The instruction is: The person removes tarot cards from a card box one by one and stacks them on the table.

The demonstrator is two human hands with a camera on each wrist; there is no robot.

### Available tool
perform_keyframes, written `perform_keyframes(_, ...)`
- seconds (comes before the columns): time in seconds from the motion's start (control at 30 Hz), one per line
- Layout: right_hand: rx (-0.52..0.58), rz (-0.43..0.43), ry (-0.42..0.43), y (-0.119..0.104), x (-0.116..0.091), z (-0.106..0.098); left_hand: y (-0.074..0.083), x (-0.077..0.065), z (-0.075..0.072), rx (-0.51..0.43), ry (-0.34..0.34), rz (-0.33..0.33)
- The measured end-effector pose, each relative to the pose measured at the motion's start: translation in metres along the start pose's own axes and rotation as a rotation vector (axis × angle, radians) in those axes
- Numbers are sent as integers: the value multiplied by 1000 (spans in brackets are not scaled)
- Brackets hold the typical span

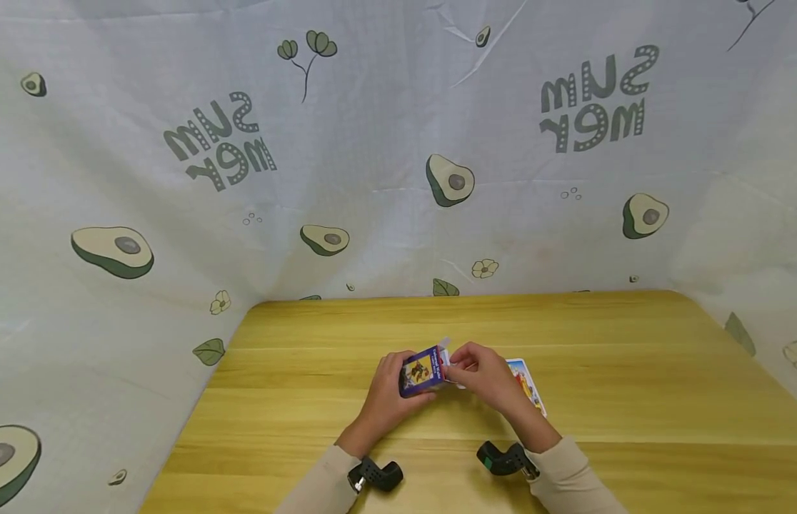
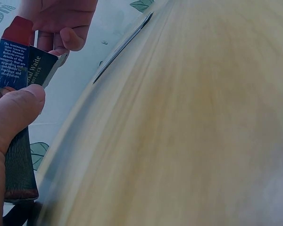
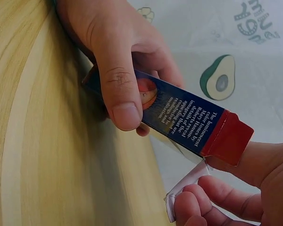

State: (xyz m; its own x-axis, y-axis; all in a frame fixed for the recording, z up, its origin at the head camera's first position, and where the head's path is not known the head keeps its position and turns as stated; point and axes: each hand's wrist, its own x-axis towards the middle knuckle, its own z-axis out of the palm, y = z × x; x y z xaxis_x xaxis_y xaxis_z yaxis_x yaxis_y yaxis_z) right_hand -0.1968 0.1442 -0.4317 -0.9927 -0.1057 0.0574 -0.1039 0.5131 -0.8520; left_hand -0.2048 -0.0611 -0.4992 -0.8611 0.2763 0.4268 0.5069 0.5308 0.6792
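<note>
A small blue tarot deck box (image 1: 420, 371) is tilted above the table, its end flaps folded outward. My left hand (image 1: 388, 389) grips it, with the thumb along one narrow side in the right wrist view. At the box's opened end is my right hand (image 1: 485, 375), its curled fingers at the pale end flap (image 3: 188, 183). A red side flap (image 3: 228, 139) sticks out beside those fingers. What is inside the box is hidden. On the table, partly behind the right wrist, lies a flat white-bordered card (image 1: 527, 385) with a colourful picture.
The wooden table (image 1: 296, 414) has its back edge against a pale cloth (image 1: 386, 143) printed with avocados. A black wrist camera (image 1: 379, 474) is strapped to the left wrist, another (image 1: 504, 458) to the right. Both sit low over the tabletop.
</note>
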Motion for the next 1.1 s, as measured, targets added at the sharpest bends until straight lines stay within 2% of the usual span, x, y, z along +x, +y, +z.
perform_keyframes(1.1, -49, 22, 2, -2, 2, -16, -1, 3, 4, 12, 8, -5)
